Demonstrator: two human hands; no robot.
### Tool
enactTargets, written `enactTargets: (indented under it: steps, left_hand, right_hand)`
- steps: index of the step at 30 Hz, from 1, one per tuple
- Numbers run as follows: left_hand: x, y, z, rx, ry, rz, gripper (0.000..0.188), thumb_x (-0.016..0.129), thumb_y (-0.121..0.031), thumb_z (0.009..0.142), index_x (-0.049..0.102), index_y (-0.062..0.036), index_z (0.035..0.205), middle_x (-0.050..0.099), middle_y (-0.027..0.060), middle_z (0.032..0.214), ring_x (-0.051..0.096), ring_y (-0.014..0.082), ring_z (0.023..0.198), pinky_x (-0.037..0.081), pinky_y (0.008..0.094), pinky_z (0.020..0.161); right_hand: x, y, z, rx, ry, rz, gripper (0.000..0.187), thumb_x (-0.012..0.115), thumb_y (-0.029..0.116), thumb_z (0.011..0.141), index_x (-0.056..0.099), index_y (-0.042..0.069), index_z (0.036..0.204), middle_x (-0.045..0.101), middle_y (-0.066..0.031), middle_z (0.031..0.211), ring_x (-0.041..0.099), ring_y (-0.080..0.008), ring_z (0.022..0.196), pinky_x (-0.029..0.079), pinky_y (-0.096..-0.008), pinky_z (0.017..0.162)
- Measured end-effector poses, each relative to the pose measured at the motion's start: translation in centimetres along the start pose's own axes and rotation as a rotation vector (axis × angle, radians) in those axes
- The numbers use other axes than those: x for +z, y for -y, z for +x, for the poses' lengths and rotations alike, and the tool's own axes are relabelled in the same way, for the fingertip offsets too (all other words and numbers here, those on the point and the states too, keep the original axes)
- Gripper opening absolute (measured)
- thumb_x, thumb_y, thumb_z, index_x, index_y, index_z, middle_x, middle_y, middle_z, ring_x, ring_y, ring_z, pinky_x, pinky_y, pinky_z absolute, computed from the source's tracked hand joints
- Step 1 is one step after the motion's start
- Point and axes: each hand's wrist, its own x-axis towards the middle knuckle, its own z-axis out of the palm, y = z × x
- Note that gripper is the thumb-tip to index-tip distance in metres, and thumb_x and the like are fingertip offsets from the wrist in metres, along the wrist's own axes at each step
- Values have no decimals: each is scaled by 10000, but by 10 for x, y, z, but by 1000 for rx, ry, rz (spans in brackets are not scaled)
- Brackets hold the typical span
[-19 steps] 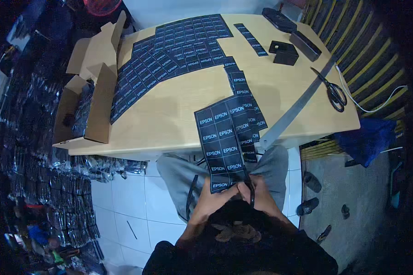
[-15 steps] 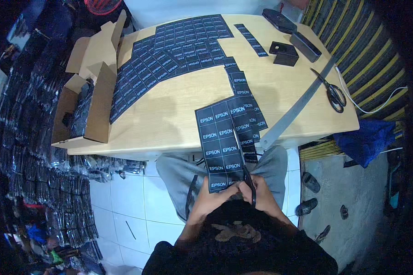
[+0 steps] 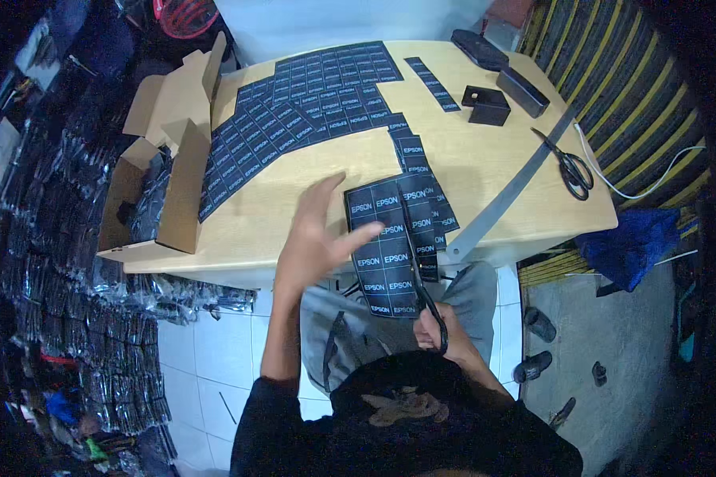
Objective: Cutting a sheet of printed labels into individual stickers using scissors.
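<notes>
My right hand is closed round the handles of a pair of black scissors. Their long blades run up a black sheet of printed labels, which overhangs the near table edge above my lap. Slightly blurred, my left hand is raised at the sheet's left side with thumb and fingers spread, holding nothing. Its thumb reaches over the sheet; whether it touches cannot be made out. More narrow label strips lie under and beyond the sheet's right side.
Overlapping label sheets cover the table's back left. An open cardboard box holds dark pieces at the left edge. To the right lie a long metal ruler, spare scissors, a black holder and a single strip.
My left hand has let go of the sheet's near edge and moved up and left, its fingers opening. The right hand stays on the scissors at the sheet.
</notes>
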Motion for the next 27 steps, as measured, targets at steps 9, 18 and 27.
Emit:
enactTargets:
  steps: [9,18,27]
  left_hand:
    - [4,21,66,-176,708,-384,313,706,-266,741,661,20,858,633,64,708,557,106,661,449,249,625]
    - [-29,-1,66,-334,730,-441,167,679,-146,782,667,16,820,611,-19,692,494,26,616,409,201,550]
    - [-50,-10,71,-270,708,-415,176,678,-172,787,668,3,788,570,-47,615,442,-1,525,340,184,436]
  right_hand:
    - [-13,-16,16,-111,125,-41,254,508,255,902,449,53,760,433,25,604,398,-45,501,340,-201,434]
    - [-4,2,24,-276,182,-416,389,550,421,847,487,38,816,465,8,706,426,-63,584,388,-221,512]
    - [7,14,34,-456,291,-423,335,510,167,855,483,-25,1129,554,-70,942,489,-143,869,391,-298,835]
